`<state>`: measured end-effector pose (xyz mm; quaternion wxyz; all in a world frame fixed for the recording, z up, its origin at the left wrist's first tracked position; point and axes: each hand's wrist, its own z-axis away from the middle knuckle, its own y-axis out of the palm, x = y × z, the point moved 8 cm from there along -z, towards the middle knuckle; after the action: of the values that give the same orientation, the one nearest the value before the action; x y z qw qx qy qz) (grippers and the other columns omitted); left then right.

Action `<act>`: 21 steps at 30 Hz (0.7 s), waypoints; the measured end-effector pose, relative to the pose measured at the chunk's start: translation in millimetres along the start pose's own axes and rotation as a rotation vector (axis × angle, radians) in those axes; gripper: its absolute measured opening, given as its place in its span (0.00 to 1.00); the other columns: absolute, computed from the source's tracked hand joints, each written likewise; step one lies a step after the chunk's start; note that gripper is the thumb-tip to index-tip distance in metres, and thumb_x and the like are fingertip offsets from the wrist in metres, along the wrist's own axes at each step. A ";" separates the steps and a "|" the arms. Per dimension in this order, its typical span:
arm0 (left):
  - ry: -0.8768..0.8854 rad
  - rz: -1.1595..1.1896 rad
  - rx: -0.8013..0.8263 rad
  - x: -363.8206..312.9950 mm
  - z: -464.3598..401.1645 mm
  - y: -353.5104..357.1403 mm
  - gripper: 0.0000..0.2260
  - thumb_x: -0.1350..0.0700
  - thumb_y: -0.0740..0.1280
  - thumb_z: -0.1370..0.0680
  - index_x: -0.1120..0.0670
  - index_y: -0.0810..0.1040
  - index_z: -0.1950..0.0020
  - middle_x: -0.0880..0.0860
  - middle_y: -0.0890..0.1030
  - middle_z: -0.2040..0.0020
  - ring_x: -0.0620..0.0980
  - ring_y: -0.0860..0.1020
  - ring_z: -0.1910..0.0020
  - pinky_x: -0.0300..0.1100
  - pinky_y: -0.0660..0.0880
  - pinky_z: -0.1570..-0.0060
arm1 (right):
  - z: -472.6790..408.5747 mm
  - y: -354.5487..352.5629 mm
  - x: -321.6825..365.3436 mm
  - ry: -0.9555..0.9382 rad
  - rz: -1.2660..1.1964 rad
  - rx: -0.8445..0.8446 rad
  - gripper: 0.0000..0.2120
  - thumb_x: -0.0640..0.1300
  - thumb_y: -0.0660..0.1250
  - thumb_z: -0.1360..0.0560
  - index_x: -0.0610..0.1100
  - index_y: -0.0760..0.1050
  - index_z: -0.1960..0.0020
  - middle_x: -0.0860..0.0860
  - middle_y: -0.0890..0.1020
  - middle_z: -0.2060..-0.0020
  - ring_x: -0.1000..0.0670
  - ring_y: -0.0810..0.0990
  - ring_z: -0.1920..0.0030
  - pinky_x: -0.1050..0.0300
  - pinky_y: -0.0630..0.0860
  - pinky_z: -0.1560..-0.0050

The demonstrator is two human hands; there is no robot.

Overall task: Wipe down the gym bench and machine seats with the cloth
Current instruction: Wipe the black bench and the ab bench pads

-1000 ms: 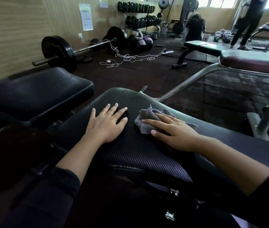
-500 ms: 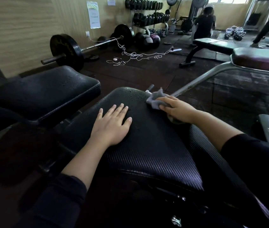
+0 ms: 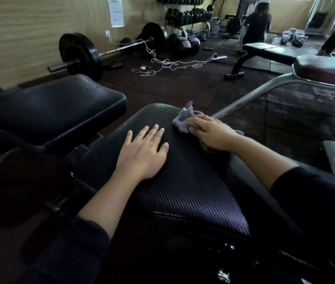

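Observation:
A black textured bench pad fills the middle of the view, with water drops on its far end. My left hand lies flat on the pad, fingers apart, holding nothing. My right hand presses a crumpled grey cloth onto the pad's far right corner. Part of the cloth is hidden under my palm. A second black pad, also dotted with drops, sits to the left and slightly higher.
A grey metal frame carrying a maroon seat stands to the right. A loaded barbell, tangled white cord and a flat bench lie on the dark floor beyond. A person crouches near the dumbbell rack.
My right hand slid the cloth from the pad's middle toward its far right corner, then pulled back slightly. My left hand stayed flat on the pad. The view tilted a little.

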<state>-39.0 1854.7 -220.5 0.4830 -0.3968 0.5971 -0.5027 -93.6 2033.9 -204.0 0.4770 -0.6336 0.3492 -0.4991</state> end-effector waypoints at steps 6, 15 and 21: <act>0.002 0.012 -0.011 -0.7 0.0 -0.5 0.25 0.43 0.44 0.17 0.45 0.47 0.20 0.42 0.46 0.21 0.43 0.43 0.22 0.52 0.39 0.24 | 36.1 -7.5 -31.6 0.105 0.022 -0.085 0.18 0.53 0.56 0.20 0.59 0.65 0.30 0.56 0.65 0.28 0.43 0.65 0.30 0.46 0.62 0.30; 0.002 0.023 -0.004 0.0 -0.8 -1.0 0.25 0.44 0.44 0.17 0.49 0.45 0.20 0.42 0.45 0.21 0.42 0.43 0.22 0.51 0.40 0.24 | 2.3 4.6 28.9 -0.023 0.049 -0.013 0.18 0.57 0.53 0.19 0.62 0.62 0.30 0.59 0.61 0.27 0.46 0.61 0.28 0.43 0.60 0.30; -0.003 0.024 -0.001 1.4 0.2 -0.4 0.26 0.44 0.44 0.17 0.48 0.46 0.20 0.42 0.45 0.21 0.42 0.43 0.22 0.50 0.39 0.24 | 17.8 -4.9 -29.1 0.225 -0.012 -0.070 0.16 0.60 0.54 0.21 0.66 0.62 0.33 0.60 0.61 0.27 0.39 0.68 0.33 0.41 0.65 0.34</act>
<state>-39.1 1853.3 -220.3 0.4896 -0.3906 0.6016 -0.4958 -84.1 2066.7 -208.9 0.4091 -0.5919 0.4141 -0.5575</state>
